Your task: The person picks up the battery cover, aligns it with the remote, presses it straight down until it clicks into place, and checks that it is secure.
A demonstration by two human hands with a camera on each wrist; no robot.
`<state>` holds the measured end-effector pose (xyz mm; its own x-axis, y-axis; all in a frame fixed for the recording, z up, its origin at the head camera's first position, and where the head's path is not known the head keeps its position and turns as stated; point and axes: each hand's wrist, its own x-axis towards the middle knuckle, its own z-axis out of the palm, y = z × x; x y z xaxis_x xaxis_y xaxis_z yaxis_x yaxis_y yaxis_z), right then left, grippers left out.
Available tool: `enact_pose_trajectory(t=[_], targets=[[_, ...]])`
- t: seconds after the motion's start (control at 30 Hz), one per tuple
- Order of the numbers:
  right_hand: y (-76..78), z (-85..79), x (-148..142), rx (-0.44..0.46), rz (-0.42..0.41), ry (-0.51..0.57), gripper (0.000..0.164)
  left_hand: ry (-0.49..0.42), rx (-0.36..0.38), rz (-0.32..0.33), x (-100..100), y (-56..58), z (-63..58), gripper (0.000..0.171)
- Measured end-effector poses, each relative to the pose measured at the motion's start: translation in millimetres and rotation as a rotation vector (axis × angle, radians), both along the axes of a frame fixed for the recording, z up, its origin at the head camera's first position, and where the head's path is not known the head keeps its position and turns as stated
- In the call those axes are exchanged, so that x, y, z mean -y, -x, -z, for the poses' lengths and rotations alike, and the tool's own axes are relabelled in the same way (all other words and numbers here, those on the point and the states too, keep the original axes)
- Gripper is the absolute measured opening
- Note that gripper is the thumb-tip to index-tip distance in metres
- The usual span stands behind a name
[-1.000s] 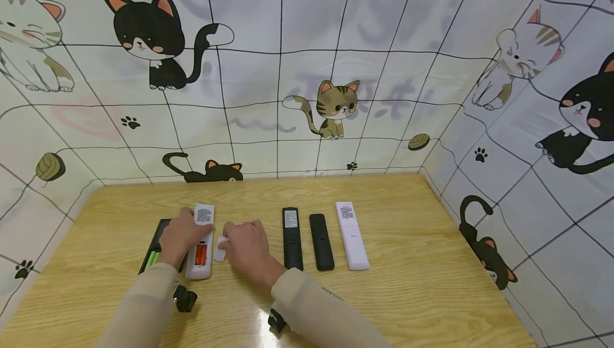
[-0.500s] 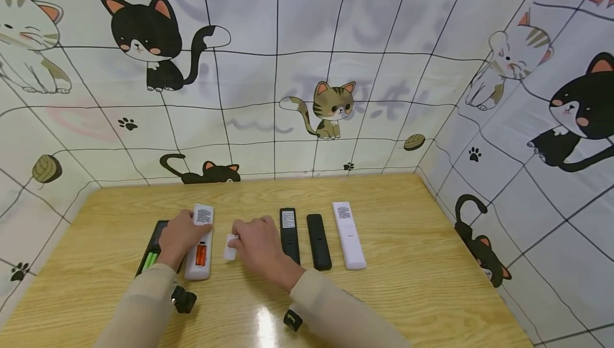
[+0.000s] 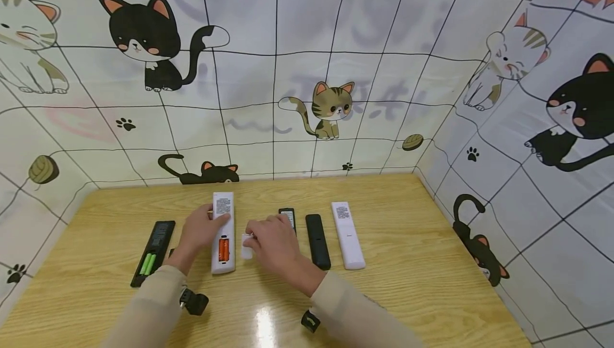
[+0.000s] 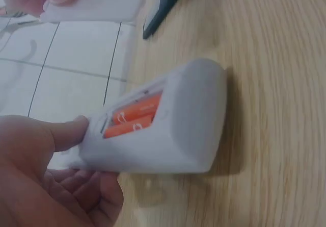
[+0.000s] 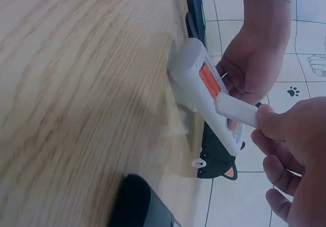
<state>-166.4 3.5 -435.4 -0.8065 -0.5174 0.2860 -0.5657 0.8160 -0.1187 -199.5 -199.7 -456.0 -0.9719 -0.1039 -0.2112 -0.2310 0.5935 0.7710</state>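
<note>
My left hand (image 3: 198, 232) grips a white remote control (image 3: 223, 258) by its side, thumb across its back. Its battery compartment is uncovered, with two orange batteries (image 4: 133, 119) lying side by side in it. Between thumb and fingers, my right hand (image 3: 277, 241) pinches a small white battery cover (image 5: 237, 109). In the head view the cover is just right of the remote, apart from it. The left wrist view shows the remote's end tilted, its underside over the wooden table.
Left of my left hand lies an open black remote (image 3: 155, 247) with green batteries (image 3: 148, 264). To the right are a black remote (image 3: 288, 215), partly hidden by my right hand, another black remote (image 3: 318, 241) and a white remote (image 3: 348, 236). A cat-print backdrop (image 3: 249, 81) surrounds the wooden table (image 3: 408, 284).
My left hand has moved right with the white remote, away from the open black remote. The right hand has also shifted right, carrying the battery cover.
</note>
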Motion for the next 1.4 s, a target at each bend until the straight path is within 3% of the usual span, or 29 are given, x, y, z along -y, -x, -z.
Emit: enact_pose_trajectory(t=[0.27,0.83,1.03,1.4], targets=[[1.9,-2.3,-23.7,-0.066,0.005,0.022,0.017,-0.124,-0.035,0.039,-20.2,9.3,7.4,0.061],[7.2,6.1,-48.5,-0.006,0.046,0.057,0.018,-0.302,-0.071,0.020,-64.0,14.0,22.9,0.056],[6.7,6.9,-46.3,-0.023,0.015,0.055,0.017,-0.303,-0.090,0.017,-68.9,12.8,23.0,0.054],[7.2,11.5,-37.7,0.007,-0.048,0.026,0.020,-0.382,-0.130,0.048,-67.6,12.3,29.3,0.054]])
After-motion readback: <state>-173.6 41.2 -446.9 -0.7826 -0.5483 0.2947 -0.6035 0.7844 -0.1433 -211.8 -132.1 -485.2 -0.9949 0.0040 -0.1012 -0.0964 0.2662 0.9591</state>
